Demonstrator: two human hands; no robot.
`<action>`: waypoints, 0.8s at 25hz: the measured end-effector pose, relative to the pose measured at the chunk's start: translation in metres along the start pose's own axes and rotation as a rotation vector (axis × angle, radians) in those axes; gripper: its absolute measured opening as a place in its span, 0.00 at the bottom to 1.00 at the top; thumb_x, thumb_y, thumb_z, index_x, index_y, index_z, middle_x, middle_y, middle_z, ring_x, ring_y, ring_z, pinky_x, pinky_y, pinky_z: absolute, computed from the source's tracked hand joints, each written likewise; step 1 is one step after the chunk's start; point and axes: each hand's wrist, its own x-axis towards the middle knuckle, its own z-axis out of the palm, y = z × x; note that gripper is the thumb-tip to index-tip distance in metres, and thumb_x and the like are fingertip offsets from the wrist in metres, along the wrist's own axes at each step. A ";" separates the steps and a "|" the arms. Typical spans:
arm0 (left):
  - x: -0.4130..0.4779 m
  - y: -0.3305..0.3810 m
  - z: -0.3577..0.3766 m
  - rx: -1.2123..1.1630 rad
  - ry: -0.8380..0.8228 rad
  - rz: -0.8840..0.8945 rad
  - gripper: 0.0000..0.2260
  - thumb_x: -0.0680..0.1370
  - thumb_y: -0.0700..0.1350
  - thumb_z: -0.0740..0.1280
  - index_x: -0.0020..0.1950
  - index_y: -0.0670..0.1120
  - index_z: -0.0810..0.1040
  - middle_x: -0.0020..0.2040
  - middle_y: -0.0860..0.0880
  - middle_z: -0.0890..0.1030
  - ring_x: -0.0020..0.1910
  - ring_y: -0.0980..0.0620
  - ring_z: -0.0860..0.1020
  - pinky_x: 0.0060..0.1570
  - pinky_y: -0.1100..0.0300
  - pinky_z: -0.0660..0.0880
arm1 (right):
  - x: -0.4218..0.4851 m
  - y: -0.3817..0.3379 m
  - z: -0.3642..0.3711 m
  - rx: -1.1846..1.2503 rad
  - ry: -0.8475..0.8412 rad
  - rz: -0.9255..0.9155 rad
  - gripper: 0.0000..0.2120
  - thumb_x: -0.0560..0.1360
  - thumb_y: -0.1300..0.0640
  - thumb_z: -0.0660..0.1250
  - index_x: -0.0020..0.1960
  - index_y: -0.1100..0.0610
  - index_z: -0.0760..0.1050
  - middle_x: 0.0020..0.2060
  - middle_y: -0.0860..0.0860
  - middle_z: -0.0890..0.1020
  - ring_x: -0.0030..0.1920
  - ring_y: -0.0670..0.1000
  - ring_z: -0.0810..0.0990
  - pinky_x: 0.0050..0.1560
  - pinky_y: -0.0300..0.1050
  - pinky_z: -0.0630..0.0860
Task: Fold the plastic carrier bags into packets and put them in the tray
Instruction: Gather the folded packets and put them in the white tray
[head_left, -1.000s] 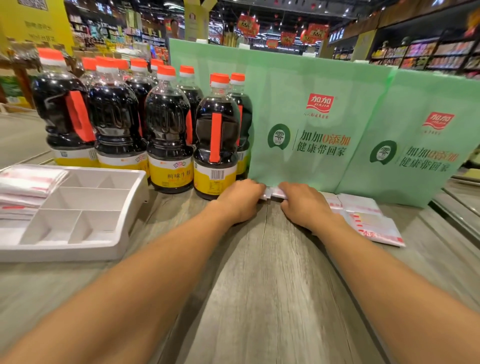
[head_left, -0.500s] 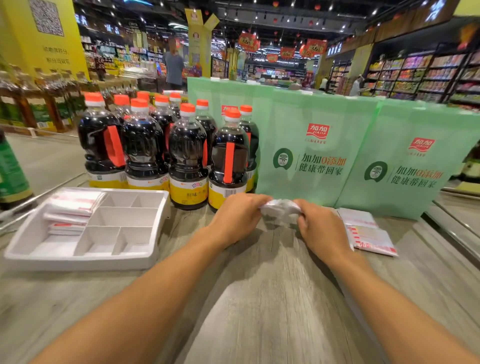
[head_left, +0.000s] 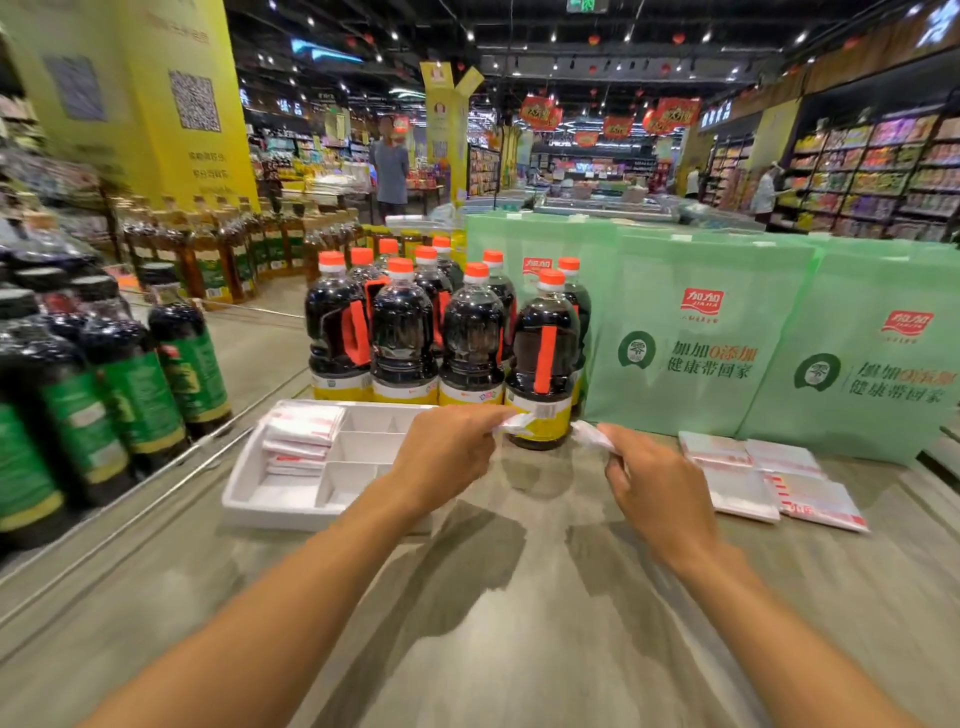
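Two hands hover above a wooden table (head_left: 519, 623). The left hand (head_left: 447, 457) pinches one crumpled white end of a plastic carrier bag (head_left: 515, 422), and the right hand (head_left: 655, 486) pinches the other end, fingers curled. Left of the fingers sits a white tray (head_left: 244, 501) holding folded packets (head_left: 306, 426). Right of them lie flat bags (head_left: 748, 480).

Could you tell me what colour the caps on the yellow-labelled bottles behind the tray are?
The caps are orange-red, clearest in the head view.

Green bags (head_left: 675, 410): red logo 加加 JIAJIA; slogan 加加0添加 健康带回家; round emblem 零.
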 end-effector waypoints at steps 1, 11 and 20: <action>-0.007 -0.006 -0.008 0.007 0.009 0.000 0.23 0.71 0.37 0.66 0.63 0.55 0.81 0.49 0.53 0.86 0.46 0.46 0.83 0.36 0.52 0.78 | 0.000 -0.009 0.002 0.014 0.003 -0.016 0.21 0.70 0.65 0.74 0.61 0.51 0.82 0.50 0.50 0.87 0.44 0.58 0.85 0.35 0.48 0.79; -0.092 -0.090 -0.083 0.156 0.075 -0.103 0.21 0.70 0.35 0.68 0.59 0.51 0.85 0.55 0.53 0.86 0.51 0.50 0.86 0.42 0.55 0.83 | 0.004 -0.087 0.031 0.146 -0.034 -0.100 0.21 0.72 0.65 0.70 0.61 0.48 0.81 0.44 0.46 0.85 0.40 0.54 0.83 0.33 0.47 0.74; -0.145 -0.142 -0.089 0.436 -0.016 -0.121 0.24 0.69 0.33 0.78 0.63 0.47 0.84 0.60 0.48 0.84 0.58 0.49 0.84 0.61 0.54 0.77 | 0.001 -0.120 0.057 0.180 -0.043 -0.162 0.20 0.72 0.65 0.72 0.62 0.50 0.82 0.50 0.47 0.86 0.45 0.54 0.84 0.37 0.44 0.74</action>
